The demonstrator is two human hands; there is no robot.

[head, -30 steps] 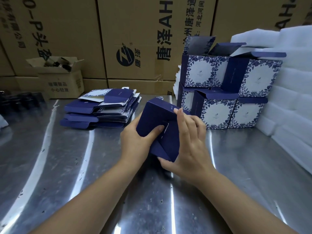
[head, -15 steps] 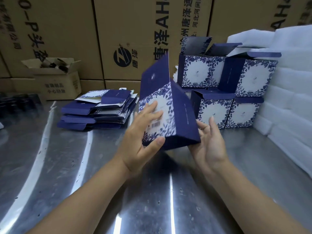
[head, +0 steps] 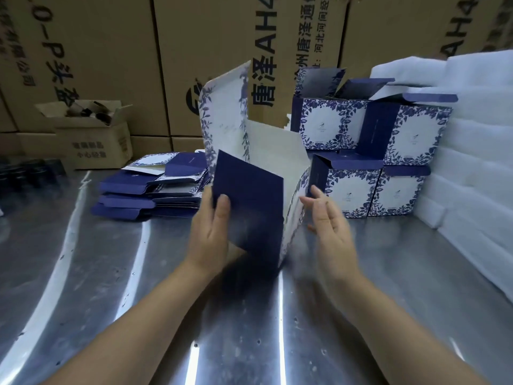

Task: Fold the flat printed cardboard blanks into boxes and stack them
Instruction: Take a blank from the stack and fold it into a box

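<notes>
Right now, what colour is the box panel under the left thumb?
The panel of the box is solid dark navy, clearest in the head view.

half-open navy box upright, mid-table | flat blanks left | folded boxes stacked right

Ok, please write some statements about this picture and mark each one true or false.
1. The left hand holds the half-folded box by its dark blue side. True.
2. The right hand pinches the box. False: its fingers are straight, beside the box.
3. The flat blanks lie to the left of the box. True.
4. The finished boxes stand in one layer. False: they are stacked in two layers.
</notes>
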